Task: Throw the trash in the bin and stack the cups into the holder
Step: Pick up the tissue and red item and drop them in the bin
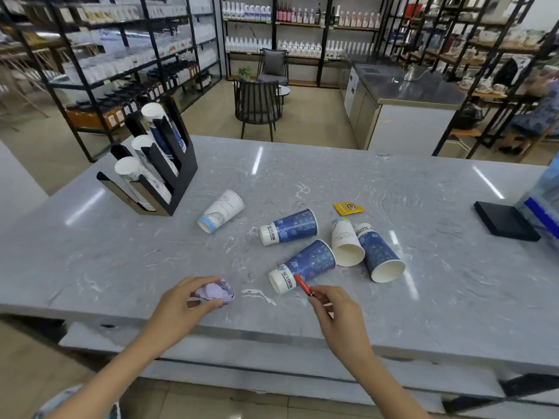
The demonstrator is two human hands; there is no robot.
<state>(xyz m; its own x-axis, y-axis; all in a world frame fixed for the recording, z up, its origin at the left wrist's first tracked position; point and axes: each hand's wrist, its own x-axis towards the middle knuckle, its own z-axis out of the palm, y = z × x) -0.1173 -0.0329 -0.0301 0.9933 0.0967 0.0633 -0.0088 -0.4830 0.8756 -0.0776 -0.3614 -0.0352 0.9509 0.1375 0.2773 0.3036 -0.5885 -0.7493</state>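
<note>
My left hand (193,297) is gripping crumpled paper (216,290), my right hand (332,306) pinching a red wrapper (301,284); brushing the nearest cup (302,266) risks rolling it.

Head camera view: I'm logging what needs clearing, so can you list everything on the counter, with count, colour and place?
loose cups: five, lying on their sides mid-counter; three blue patterned, two white
cup holder: one, black, far left of counter, three slots holding stacked cups
crumpled paper: one, purple, near edge, in the left hand
red stick-like item: one, near edge, pinched by the right hand
torn white scrap: one, between the hands
yellow sachet: one, beyond the cups
black flat object: one, far right
counter: grey marble
hands: left closed on the paper; right holding the red item
</note>
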